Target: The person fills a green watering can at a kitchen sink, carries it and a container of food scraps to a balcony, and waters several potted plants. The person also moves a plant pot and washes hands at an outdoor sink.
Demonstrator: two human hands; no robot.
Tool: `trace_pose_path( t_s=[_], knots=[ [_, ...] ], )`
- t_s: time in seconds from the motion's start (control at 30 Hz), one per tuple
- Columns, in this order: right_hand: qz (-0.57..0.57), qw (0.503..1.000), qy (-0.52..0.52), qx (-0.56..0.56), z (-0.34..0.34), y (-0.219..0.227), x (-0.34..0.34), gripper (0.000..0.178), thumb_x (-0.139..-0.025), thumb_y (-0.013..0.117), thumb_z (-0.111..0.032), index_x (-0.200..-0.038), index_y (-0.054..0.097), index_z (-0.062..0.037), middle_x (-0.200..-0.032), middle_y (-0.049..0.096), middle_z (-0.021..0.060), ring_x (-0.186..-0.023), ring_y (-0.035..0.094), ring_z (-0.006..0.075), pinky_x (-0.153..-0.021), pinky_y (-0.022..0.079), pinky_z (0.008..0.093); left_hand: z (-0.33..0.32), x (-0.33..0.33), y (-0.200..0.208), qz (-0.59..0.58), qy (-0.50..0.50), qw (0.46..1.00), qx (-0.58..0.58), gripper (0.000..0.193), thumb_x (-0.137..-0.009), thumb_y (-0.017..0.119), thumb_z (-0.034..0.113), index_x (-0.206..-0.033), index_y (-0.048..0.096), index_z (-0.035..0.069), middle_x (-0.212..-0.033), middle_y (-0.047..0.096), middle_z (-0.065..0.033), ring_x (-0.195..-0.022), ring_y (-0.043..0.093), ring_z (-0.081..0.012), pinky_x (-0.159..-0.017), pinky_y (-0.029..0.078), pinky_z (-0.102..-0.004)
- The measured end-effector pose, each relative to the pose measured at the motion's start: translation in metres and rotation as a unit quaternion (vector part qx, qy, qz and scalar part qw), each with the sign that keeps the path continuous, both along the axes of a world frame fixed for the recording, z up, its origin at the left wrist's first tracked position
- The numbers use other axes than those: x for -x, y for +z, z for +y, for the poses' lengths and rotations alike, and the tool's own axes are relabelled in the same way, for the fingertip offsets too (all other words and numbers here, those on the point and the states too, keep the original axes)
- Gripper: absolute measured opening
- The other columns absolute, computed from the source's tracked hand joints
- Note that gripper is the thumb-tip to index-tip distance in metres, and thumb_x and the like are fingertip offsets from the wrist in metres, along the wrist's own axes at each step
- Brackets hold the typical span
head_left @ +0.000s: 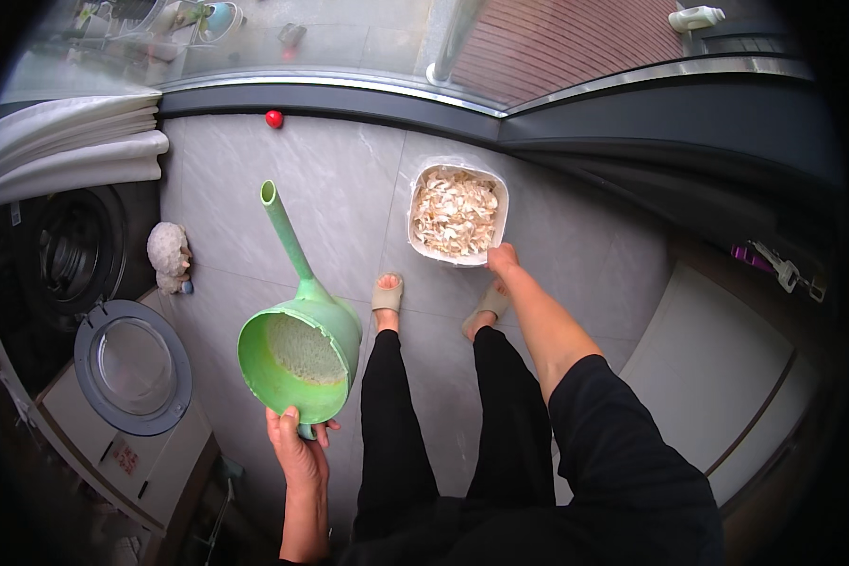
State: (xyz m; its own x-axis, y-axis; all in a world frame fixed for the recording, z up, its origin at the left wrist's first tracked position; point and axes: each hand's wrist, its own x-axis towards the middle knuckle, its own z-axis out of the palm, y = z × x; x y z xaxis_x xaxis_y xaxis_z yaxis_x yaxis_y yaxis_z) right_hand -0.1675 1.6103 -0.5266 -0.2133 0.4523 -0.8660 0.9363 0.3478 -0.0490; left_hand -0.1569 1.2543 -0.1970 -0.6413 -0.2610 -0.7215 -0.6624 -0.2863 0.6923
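My left hand (pixel 297 445) is closed on the lower edge of a green plastic watering can (pixel 340 344), thumb at its rim. The can tilts so that its wide mouth faces me, and its long spout points away. A whitish, rough-looking patch shows inside it; I cannot tell what it is. Farther off, to the right, my right hand (pixel 503 258) grips the near right corner of a white bin (pixel 438 257) with a clear plastic liner. The bin holds many cream and tan flakes (pixel 456 212) whose kind I cannot make out.
A front-loading washer (pixel 71 245) on the left has its round door (pixel 132 368) swung open. Beside it sits a whitish lumpy object (pixel 169 255). A red ball (pixel 274 119) lies by the glass wall's dark sill (pixel 349 102). A pale cabinet (pixel 707 358) stands at right.
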Motion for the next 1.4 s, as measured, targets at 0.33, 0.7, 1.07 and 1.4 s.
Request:
trace_pose_path(
  t_s=[0.33,0.7,1.07,1.4],
  knots=[
    [0.233,0.969,-0.067,0.038,-0.005,0.121,-0.070,0.041,-0.086,0.058,-0.020,-0.122,0.049,-0.0025,-0.109,0.060,0.0106,-0.075,0.063,0.0150,-0.064,0.050,0.0282,-0.003,0.008,0.036,0.018,-0.032,0.999,-0.039,0.027,-0.087,0.048,0.022,-0.106,0.043,0.003,-0.084,0.055,-0.0094,-0.041,0.040,-0.0114,-0.048,0.047,-0.0297],
    [0.592,0.676,0.121,-0.421,0.043,0.601,-0.021,0.020,-0.091,0.042,-0.011,-0.084,0.060,-0.0047,-0.085,0.060,0.0073,-0.092,0.052,0.0242,-0.082,0.039,0.0329,-0.008,0.021,0.115,0.079,-0.107,0.987,-0.091,0.026,-0.087,0.047,0.023,-0.105,0.044,0.004,-0.079,0.053,-0.0067,-0.039,0.039,-0.0109,-0.044,0.046,-0.0284],
    [0.695,0.597,-0.315,-0.248,0.123,0.586,0.003,0.022,-0.093,0.045,-0.018,-0.100,0.058,-0.0018,-0.090,0.059,0.0048,-0.085,0.056,0.0123,-0.082,0.044,0.0250,-0.019,0.012,0.147,0.096,-0.121,0.985,-0.071,0.023,-0.086,0.046,0.020,-0.101,0.045,0.003,-0.074,0.054,-0.0089,-0.037,0.039,-0.0112,-0.040,0.047,-0.0290],
    [0.598,0.760,-0.126,-0.222,0.059,0.500,0.030,0.023,-0.088,0.057,-0.025,-0.093,0.054,-0.0031,-0.081,0.056,0.0061,-0.074,0.054,0.0165,-0.069,0.043,0.0286,-0.019,0.013,0.166,0.115,-0.113,0.984,-0.074,0.020,-0.084,0.046,0.015,-0.097,0.046,0.000,-0.074,0.055,-0.0108,-0.037,0.042,-0.0115,-0.040,0.048,-0.0270]
  ],
)
